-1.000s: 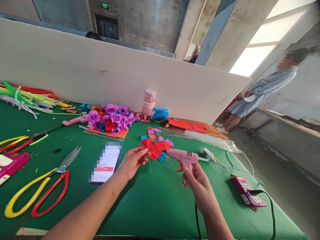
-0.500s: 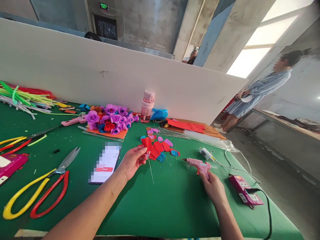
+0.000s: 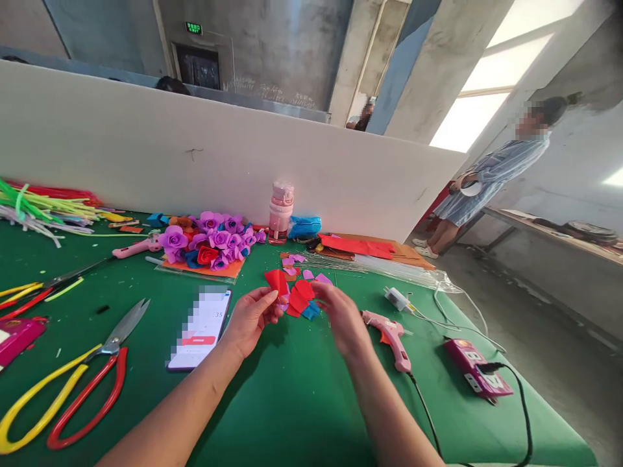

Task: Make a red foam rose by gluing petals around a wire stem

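Note:
My left hand [image 3: 250, 316] pinches a red petal piece [image 3: 276, 281] on a thin wire stem, held just above the green table [image 3: 302, 402]. My right hand [image 3: 342, 318] reaches over the pile of red, pink and blue foam petals [image 3: 302, 297], fingers curled toward them; whether it holds one is hidden. The pink glue gun [image 3: 390, 335] lies on the table right of my right hand, its cord running toward me.
A phone [image 3: 200, 327] lies left of my left hand. Yellow and red scissors [image 3: 73, 389] sit at the near left. Finished foam roses [image 3: 209, 238], a pink bottle [image 3: 280, 211], a pink power strip [image 3: 477, 375], and a white divider board [image 3: 195, 149] are around. A person stands at far right.
My right hand set the glue gun down on the table, let go, and moved left to the petal pile. My left hand kept holding the red petal on its wire.

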Tool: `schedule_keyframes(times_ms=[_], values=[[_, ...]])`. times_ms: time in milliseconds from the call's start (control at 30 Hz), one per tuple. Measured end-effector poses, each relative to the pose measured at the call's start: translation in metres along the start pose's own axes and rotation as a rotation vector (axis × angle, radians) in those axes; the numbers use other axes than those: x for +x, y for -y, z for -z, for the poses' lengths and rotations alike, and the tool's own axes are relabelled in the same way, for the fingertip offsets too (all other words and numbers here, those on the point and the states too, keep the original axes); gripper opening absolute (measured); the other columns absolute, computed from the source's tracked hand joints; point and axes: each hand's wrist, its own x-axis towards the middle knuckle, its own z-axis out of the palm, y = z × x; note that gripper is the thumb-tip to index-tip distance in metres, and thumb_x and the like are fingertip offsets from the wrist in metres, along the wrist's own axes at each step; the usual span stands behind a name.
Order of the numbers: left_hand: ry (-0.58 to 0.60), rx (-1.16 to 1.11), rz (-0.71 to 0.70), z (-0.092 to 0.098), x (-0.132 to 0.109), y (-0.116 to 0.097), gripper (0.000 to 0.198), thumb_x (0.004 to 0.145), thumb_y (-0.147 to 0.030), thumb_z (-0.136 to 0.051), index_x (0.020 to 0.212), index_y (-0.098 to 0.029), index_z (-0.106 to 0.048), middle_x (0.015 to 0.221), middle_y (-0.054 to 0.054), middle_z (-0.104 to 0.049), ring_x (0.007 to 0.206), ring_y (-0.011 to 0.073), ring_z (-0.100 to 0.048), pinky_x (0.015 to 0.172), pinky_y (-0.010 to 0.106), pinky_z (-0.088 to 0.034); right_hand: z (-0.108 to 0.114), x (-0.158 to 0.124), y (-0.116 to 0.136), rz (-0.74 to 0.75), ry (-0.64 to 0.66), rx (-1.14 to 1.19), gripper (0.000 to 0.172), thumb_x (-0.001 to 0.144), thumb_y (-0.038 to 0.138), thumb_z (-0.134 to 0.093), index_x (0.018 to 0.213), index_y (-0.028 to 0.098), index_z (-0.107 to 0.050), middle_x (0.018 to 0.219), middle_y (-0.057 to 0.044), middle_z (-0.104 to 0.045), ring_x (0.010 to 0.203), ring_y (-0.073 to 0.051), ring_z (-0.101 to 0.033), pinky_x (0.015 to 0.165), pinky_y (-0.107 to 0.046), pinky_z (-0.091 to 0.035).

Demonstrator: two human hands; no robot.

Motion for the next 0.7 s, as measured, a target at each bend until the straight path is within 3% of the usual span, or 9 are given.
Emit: schedule_keyframes(times_ms=[67, 167, 233, 367, 500, 700], values=[[-0.022, 0.002, -0.017, 0.000, 0.000, -0.002, 0.028, 0.063, -0.032, -0.080, 0.078, -0.014, -0.064, 0.070, 0.002, -0.070, 0.051, 0.0087, -0.058, 0.047, 0.020, -0.042, -0.030, 0.010, -0.003, -0.025, 0.123, 0.090, 0.026, 0.072, 0.038, -0.057, 0.084, 0.020, -0.072, 0.094, -0.005, -0.070, 0.093, -0.022, -0.059, 0.082, -0.033, -0.042], [-0.054, 0.019, -0.040, 0.001, 0.000, -0.003, 0.031, 0.063, -0.033, -0.080, 0.081, -0.014, -0.063, 0.072, 0.003, -0.070, 0.053, 0.0099, -0.059, 0.048, 0.021, -0.044, -0.050, 0.010, -0.014, -0.031, 0.144, 0.130, 0.015, 0.065, 0.028, -0.061, 0.076, 0.019, -0.068, 0.079, -0.001, -0.067, 0.079, -0.017, -0.057, 0.073, -0.028, -0.040], [-0.070, 0.040, -0.057, 0.001, 0.002, -0.002, 0.031, 0.063, -0.034, -0.079, 0.082, -0.014, -0.063, 0.065, 0.001, -0.067, 0.053, 0.0095, -0.057, 0.048, 0.020, -0.043, -0.050, 0.004, -0.022, -0.052, 0.200, 0.129, 0.011, 0.067, 0.028, -0.062, 0.070, 0.018, -0.066, 0.073, -0.001, -0.064, 0.072, -0.015, -0.055, 0.068, -0.027, -0.039], [-0.094, 0.066, -0.101, 0.002, 0.005, 0.002, 0.028, 0.065, -0.033, -0.078, 0.079, -0.014, -0.063, 0.048, -0.006, -0.052, 0.046, 0.0053, -0.044, 0.045, 0.016, -0.035, -0.041, -0.002, -0.034, -0.030, 0.293, 0.095, 0.021, 0.071, 0.037, -0.066, 0.065, 0.017, -0.060, 0.064, 0.000, -0.060, 0.062, -0.012, -0.050, 0.059, -0.026, -0.036], [-0.099, 0.065, -0.107, 0.003, 0.006, 0.003, 0.027, 0.065, -0.032, -0.077, 0.078, -0.014, -0.063, 0.051, -0.005, -0.052, 0.048, 0.0057, -0.043, 0.047, 0.017, -0.035, -0.040, 0.000, -0.037, 0.041, 0.335, 0.041, 0.025, 0.070, 0.040, -0.071, 0.070, 0.016, -0.064, 0.066, -0.001, -0.062, 0.060, -0.012, -0.051, 0.059, -0.026, -0.037], [-0.085, 0.046, -0.107, 0.002, 0.004, 0.003, 0.026, 0.066, -0.032, -0.078, 0.079, -0.013, -0.066, 0.060, -0.003, -0.057, 0.051, 0.0059, -0.045, 0.048, 0.019, -0.035, -0.040, -0.001, -0.037, 0.020, 0.336, 0.055, 0.023, 0.070, 0.038, -0.072, 0.067, 0.016, -0.066, 0.065, -0.002, -0.065, 0.062, -0.013, -0.055, 0.063, -0.028, -0.041]])
